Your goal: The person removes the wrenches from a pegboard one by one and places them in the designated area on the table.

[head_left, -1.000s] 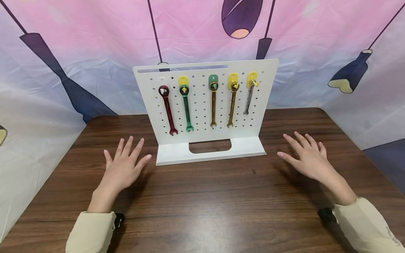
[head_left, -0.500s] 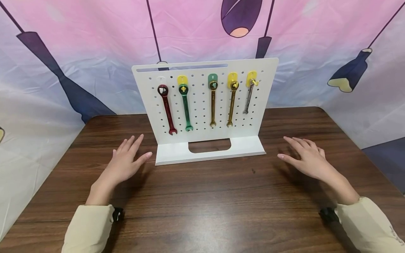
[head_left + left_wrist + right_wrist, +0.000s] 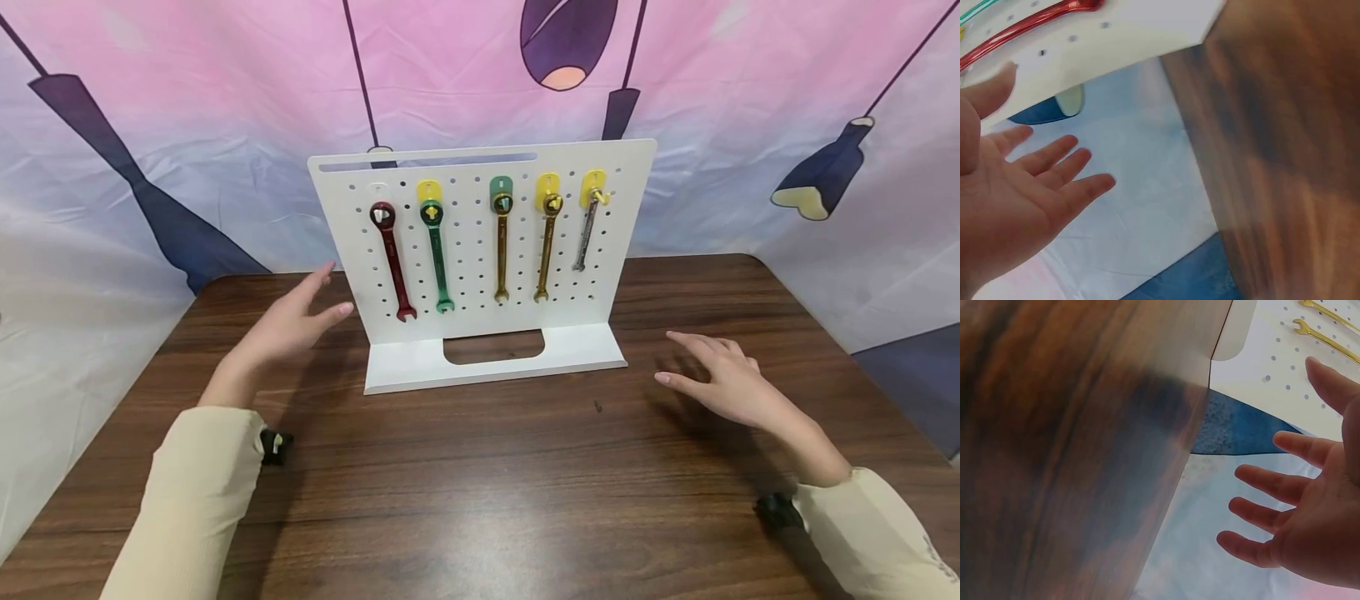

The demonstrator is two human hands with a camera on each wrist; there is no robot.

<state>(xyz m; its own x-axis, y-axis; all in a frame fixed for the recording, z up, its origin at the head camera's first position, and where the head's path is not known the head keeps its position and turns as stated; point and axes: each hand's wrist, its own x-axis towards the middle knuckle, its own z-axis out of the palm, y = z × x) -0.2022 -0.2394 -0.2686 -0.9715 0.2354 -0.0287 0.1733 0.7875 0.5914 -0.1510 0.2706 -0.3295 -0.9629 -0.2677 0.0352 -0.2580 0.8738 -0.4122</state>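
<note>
A dark wooden table [image 3: 480,467] fills the lower half of the head view, backed by a pink and pale cloth backdrop [image 3: 225,100] across the top. At centre stands a white pegboard stand [image 3: 622,217] with five wrenches hanging in a row: a red wrench [image 3: 392,260] at the left, then a green wrench [image 3: 437,258], two gold wrenches [image 3: 501,250] and a small silver wrench [image 3: 585,233] at the right. The left hand [image 3: 288,325] is lifted at centre left, just beside the board's left edge and nearest the red wrench, its fingers straight and spread, holding nothing. The right hand [image 3: 723,383] hovers low over the table at lower right, well apart from the board, fingers likewise relaxed and empty. The likely risk lies with the raised hand: a careless brush against the board's edge could rock the freestanding stand or set the loosely hung wrenches swinging, and one might slip off its hook onto the base.
</note>
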